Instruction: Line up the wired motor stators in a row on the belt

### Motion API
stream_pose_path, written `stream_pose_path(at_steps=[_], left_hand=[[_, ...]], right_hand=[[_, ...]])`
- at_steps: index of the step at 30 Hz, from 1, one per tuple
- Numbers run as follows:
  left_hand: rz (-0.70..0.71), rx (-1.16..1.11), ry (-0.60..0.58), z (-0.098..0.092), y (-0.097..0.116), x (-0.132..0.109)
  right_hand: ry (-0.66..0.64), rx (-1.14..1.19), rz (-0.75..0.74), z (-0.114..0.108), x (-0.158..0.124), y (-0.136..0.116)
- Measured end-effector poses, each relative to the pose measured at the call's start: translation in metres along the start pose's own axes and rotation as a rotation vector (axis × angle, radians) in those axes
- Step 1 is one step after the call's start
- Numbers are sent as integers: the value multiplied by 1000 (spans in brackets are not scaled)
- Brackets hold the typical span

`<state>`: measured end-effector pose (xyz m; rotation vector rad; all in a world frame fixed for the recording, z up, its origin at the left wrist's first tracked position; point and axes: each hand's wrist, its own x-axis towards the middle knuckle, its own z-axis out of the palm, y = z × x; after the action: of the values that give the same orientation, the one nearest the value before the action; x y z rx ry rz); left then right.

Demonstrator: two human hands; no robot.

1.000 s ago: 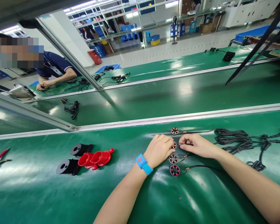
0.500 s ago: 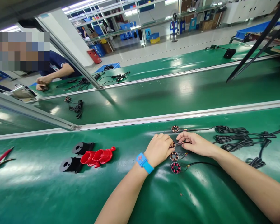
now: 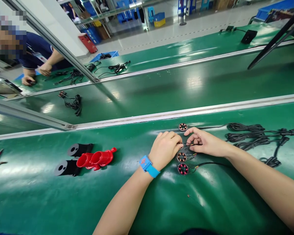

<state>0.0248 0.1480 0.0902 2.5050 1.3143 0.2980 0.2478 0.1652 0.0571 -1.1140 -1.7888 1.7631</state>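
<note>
Little has moved. Curled left hand (image 3: 165,148) pinches small round copper-coil ring (image 3: 181,146); flat right hand (image 3: 204,143) pinches its thin black wire (image 3: 189,144).

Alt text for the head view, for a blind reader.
The left hand, blue wristband on, holds a small coil ring while the right hand pinches its wires on a green belt. Three more rings lie around; black cables right, red parts left.

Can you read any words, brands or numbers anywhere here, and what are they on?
No text can be read.
Blue wristband at the left hand: a red emblem, too small to read.
Co-worker's chest badge: blurred.
Coil rings and cables: no marking shows.
</note>
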Motion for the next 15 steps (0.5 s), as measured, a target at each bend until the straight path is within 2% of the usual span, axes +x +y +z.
stream_pose_path(at_steps=[3, 15], left_hand=[[34, -43, 34, 3, -3, 1], [47, -87, -2, 9, -7, 3]], right_hand=[[3, 31, 13, -1, 0, -1], [22, 76, 26, 0, 1, 2]])
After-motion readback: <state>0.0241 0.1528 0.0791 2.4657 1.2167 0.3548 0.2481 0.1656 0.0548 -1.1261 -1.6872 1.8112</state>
